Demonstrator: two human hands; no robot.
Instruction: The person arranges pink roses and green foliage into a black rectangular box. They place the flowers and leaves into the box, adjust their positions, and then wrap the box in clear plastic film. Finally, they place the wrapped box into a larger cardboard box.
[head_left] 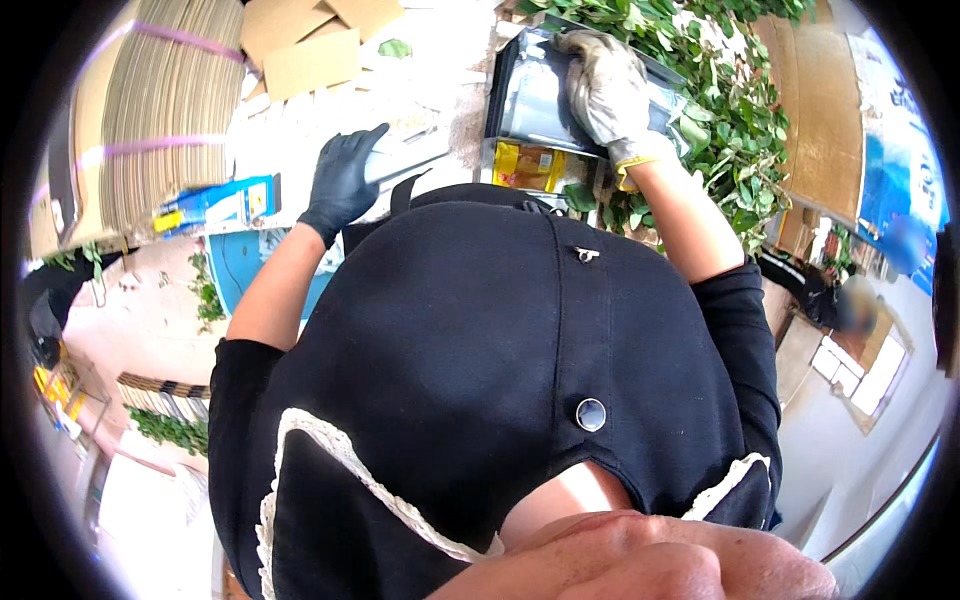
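Tray (497,100), dark-rimmed, is set on the tabletop (460,40) under the right grip (608,95), which is pale-gloved and laid over it. Much of the tray's middle is covered by that grip, and its grey, glossy contents cannot be clearly made out. Whether anything is being gripped there cannot be told, since the grip's underside is hidden. Just nearer the body than the right grip, a yellow packet (525,165) is seen close by the tray's near edge. To that grip's right, leaves (735,120) are heaped, cut off at the top of the view.

Well to the left, the left grip (345,175), dark-gloved, is placed beside a pale slab (410,153); whether the slab is held or only touched cannot be told. Beyond the left grip, cardboard pieces (312,68) are scattered. To its left, a strapped cardboard stack (165,110) is seen, with a blue packet (255,198) between the two. Below this grip, something blue (225,265) is mostly hidden by the forearm (275,290).
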